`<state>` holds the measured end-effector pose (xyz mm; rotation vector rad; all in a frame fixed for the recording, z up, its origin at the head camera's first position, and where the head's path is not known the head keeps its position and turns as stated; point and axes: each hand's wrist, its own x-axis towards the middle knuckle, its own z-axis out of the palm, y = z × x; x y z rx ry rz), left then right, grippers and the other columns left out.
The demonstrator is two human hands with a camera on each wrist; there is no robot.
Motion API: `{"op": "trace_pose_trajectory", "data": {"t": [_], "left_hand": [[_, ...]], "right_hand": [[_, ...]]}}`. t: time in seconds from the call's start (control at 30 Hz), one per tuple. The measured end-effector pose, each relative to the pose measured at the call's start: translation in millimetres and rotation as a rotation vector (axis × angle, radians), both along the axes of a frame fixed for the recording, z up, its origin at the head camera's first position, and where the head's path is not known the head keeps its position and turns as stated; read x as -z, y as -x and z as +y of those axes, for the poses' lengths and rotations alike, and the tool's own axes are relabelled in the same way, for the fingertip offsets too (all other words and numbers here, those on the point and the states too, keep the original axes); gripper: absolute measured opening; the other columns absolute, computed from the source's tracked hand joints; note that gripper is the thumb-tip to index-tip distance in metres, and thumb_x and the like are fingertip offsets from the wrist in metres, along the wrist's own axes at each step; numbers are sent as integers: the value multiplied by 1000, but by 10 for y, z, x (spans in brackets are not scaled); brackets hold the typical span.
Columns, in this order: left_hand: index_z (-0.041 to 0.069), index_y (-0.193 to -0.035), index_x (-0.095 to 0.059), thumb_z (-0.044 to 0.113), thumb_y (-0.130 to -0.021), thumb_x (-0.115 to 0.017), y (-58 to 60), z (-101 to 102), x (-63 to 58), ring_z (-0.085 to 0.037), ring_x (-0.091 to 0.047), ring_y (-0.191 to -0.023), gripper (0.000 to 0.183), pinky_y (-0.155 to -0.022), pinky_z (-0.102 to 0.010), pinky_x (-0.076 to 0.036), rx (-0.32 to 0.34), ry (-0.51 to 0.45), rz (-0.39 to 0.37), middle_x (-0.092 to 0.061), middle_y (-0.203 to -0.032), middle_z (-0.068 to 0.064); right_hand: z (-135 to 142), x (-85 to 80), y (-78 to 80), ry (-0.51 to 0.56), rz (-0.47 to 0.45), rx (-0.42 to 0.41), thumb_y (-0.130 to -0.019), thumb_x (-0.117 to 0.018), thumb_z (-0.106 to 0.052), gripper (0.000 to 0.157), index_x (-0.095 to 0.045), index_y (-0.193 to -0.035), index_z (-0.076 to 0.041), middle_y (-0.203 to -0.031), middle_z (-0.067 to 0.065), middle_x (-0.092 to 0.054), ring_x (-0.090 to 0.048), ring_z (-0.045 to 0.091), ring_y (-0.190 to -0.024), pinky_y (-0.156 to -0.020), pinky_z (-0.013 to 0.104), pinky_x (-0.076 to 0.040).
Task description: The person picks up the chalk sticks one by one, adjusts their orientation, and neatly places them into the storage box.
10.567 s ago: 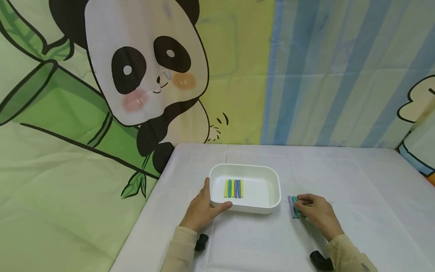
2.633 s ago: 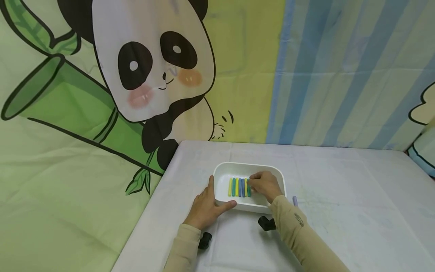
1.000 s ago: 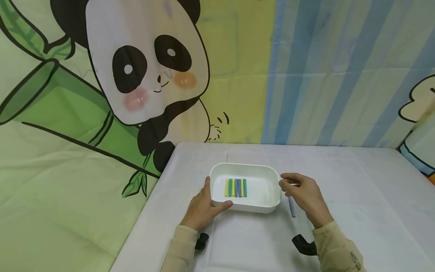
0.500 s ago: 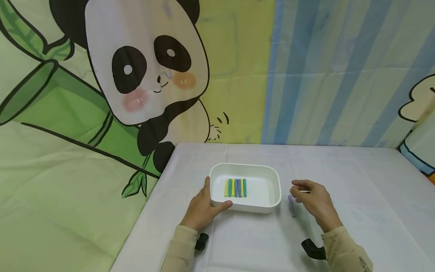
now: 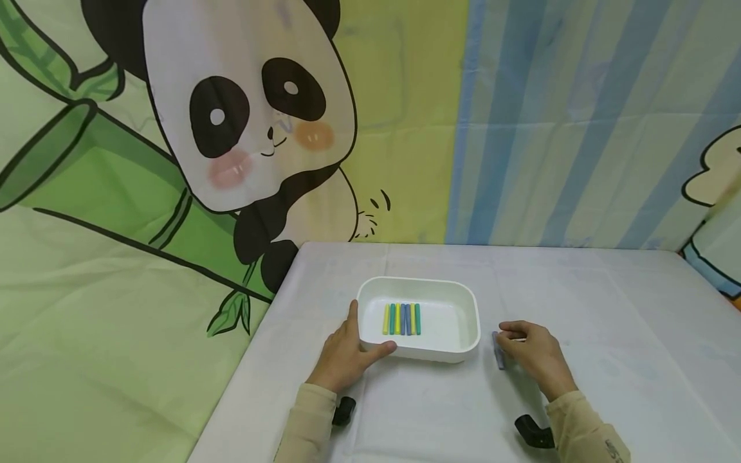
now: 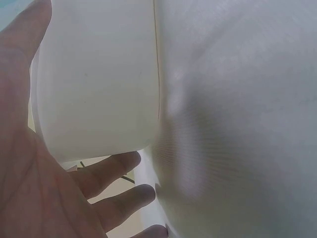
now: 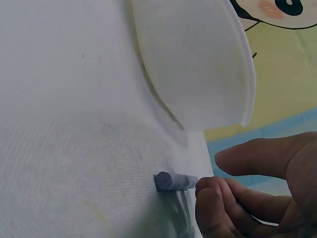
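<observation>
A white plastic tray (image 5: pixel 448 321) stands on the table with a row of yellow, green and blue chalk sticks (image 5: pixel 402 319) in its left half. My left hand (image 5: pixel 340 360) rests against the tray's near left corner, thumb on the front wall and straight fingers along the end. Right of the tray, one bluish-purple chalk stick (image 5: pixel 498 351) lies on the tablecloth. My right hand (image 5: pixel 535 357) is beside it. In the right wrist view, fingertips (image 7: pixel 208 191) are at the far end of the chalk stick (image 7: pixel 174 181), the thumb stands apart, and contact is unclear.
A white cloth covers the table (image 5: pixel 428 411). Behind it hangs a printed curtain (image 5: pixel 399 122) with a panda and stripes. Black wrist mounts (image 5: pixel 534 432) hang below both sleeves.
A green chalk stick was set at the row's right end. My right hand then moved back right and lowered toward the lone purple stick. My left hand stays on the tray.
</observation>
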<state>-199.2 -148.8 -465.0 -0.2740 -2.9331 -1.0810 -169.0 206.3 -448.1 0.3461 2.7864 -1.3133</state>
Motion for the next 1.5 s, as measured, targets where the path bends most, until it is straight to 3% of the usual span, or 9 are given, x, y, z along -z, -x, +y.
{"op": "trace_pose_trajectory", "data": {"t": [0.2,0.63,0.8,1.03,1.23,1.5], "left_hand": [[12,-164,-5,84,-73,-65,0,-9,6,-36,-41,-141,130,-113,-56,-35,4,-6,11,-33,-161,-15],[12,-164,-4,85,-72,-64,18,-15,27,-35,-40,-142,132,-114,-56,-32,8,-9,13,-32,-162,-15],[12,-164,-4,85,-73,-64,21,-17,34,-35,-41,-141,132,-114,-55,-32,10,-7,12,-33,-162,-15],[12,-164,-4,86,-73,-63,25,-18,45,-33,-42,-140,132,-116,-54,-30,12,-4,19,-34,-161,-15],[12,-164,-4,86,-73,-63,22,-16,37,-33,-43,-140,131,-116,-53,-29,11,0,23,-34,-161,-14],[13,-164,-4,86,-72,-63,14,-11,36,-32,-41,-142,132,-117,-53,-28,6,3,16,-33,-161,-14]], "right_hand": [[-24,76,16,-51,-7,-17,-97,-66,-28,45,-63,-128,5,-110,16,-71,-66,27,-95,-75,40,-56],[-98,96,47,-157,-2,-20,-95,-66,-21,33,-69,-112,8,-90,7,-71,-64,23,-82,-71,41,-54],[-113,94,50,-147,-19,-15,-93,-64,-19,31,-69,-110,7,-86,5,-70,-62,21,-76,-66,37,-52],[-75,87,28,-139,-6,9,-90,-67,-20,37,-70,-116,6,-93,6,-72,-63,20,-80,-63,32,-51],[-1,113,23,-65,-22,12,-91,-67,-24,40,-70,-119,4,-105,14,-73,-65,19,-84,-67,31,-53],[74,146,32,25,-52,32,-93,-68,-27,49,-64,-128,7,-105,12,-72,-65,18,-82,-67,31,-53]]}}
